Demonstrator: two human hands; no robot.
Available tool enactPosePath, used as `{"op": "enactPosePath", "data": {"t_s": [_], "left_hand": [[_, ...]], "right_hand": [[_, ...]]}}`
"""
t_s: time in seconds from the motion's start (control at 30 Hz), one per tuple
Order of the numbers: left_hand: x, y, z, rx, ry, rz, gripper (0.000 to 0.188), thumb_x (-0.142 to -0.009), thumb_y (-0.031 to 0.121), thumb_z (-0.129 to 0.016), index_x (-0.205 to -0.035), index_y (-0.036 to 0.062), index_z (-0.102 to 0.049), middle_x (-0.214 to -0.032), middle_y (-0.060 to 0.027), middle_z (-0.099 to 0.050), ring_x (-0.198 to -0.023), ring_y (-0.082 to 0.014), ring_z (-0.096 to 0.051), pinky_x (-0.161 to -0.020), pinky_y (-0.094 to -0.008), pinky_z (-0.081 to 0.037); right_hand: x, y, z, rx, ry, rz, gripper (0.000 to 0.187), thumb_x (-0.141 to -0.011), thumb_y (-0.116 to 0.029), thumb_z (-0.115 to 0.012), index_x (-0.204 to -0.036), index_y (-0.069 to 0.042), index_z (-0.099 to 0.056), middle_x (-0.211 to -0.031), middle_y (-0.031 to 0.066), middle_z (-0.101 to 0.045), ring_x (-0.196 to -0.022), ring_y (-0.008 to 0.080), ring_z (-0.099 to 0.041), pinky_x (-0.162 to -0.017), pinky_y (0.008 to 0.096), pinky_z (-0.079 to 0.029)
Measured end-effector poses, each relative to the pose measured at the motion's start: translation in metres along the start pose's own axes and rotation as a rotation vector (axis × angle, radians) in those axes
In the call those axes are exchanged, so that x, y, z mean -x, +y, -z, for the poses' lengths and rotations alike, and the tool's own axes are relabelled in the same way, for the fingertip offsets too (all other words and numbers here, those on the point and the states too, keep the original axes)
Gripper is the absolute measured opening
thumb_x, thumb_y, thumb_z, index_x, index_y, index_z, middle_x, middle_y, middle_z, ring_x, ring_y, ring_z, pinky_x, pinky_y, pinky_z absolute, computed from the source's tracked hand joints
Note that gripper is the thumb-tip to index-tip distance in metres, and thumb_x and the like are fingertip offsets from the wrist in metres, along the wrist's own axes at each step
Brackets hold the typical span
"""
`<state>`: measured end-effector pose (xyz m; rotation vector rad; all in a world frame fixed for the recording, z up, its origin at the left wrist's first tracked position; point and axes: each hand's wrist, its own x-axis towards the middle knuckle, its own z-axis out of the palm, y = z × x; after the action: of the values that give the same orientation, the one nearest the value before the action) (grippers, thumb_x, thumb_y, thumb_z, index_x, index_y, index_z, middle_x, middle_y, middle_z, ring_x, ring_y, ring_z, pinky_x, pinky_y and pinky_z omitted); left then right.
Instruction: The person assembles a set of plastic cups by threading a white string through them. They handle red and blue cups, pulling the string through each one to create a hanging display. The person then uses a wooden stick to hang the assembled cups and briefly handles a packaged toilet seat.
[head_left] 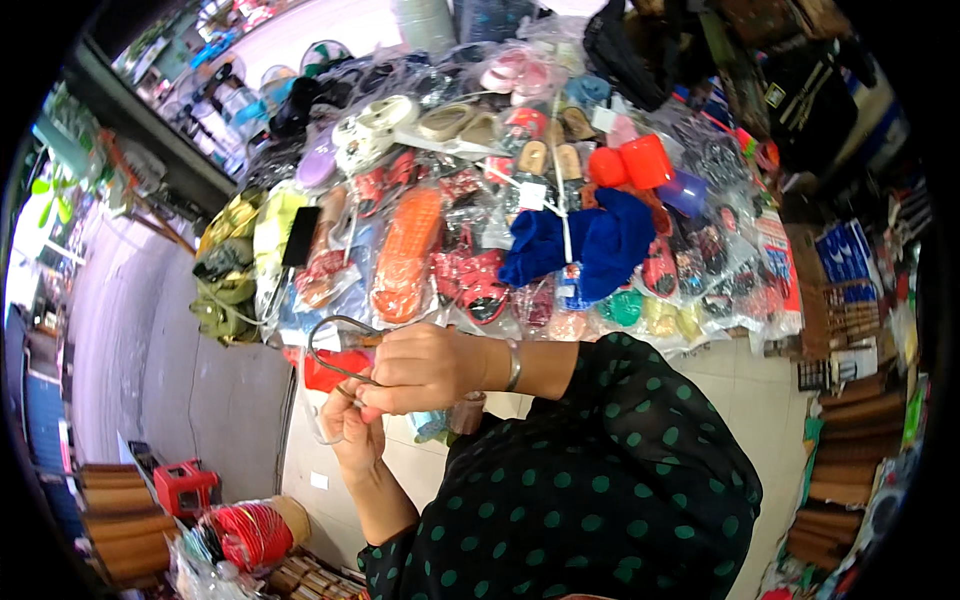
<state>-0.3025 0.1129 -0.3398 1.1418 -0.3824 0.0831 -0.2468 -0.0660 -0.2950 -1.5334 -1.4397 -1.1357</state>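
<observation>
My right hand (425, 368) is closed over a thin dark loop (318, 352) that curves out past its fingers; I cannot tell whether it is stiff rod or cord. Just below, my left hand (352, 432) pinches at the loop's lower end, its fingertips close to the right hand's. What lies between those fingertips is mostly hidden. A pale translucent strip (308, 412) bends down beside the left hand. Behind the loop shows a red thing (335, 370), partly covered.
Ahead, a plastic-covered table bears many bagged shoes, an orange slipper (408, 250), a blue cloth (600, 245), red cups (645, 162) and a black phone (300, 237). A red stool (186, 486) and a red cord spool (250, 535) stand lower left. Shelves line the right.
</observation>
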Motion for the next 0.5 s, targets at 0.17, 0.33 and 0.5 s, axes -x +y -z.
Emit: {"op": "enactPosePath", "data": {"t_s": [0.17,0.33,0.5], "left_hand": [[-0.005,0.002,-0.038,0.062,0.09,-0.031,0.028,-0.088,0.024,-0.054,-0.089,-0.004,-0.056,-0.085,-0.0125,-0.059,-0.069,-0.0155,-0.054,-0.063,-0.0262,-0.045],[-0.012,0.015,-0.038,-0.088,0.247,-0.222,0.016,-0.085,0.02,-0.058,-0.085,0.0045,-0.053,-0.077,-0.0079,-0.058,-0.062,-0.0116,-0.052,-0.056,-0.0206,-0.04],[-0.016,0.094,-0.03,-0.349,0.48,-0.452,0.016,-0.088,0.025,-0.054,-0.085,0.0101,-0.049,-0.069,-0.0018,-0.053,-0.057,-0.0066,-0.044,-0.051,-0.0158,-0.036]], "right_hand": [[0.01,-0.003,0.017,0.021,0.08,-0.036,0.025,-0.071,-0.018,-0.07,-0.087,-0.004,-0.057,-0.07,0.0019,-0.049,-0.058,0.0152,-0.051,-0.047,0.0255,-0.042],[0.024,-0.013,0.026,-0.134,0.23,-0.279,0.035,-0.07,-0.023,-0.071,-0.097,-0.006,-0.056,-0.085,0.0057,-0.057,-0.068,0.0196,-0.058,-0.052,0.0284,-0.046],[0.085,-0.01,0.062,-0.041,0.006,-0.574,0.032,-0.074,-0.02,-0.067,-0.1,-0.007,-0.056,-0.093,0.0091,-0.059,-0.073,0.0224,-0.06,-0.059,0.0292,-0.048]]}}
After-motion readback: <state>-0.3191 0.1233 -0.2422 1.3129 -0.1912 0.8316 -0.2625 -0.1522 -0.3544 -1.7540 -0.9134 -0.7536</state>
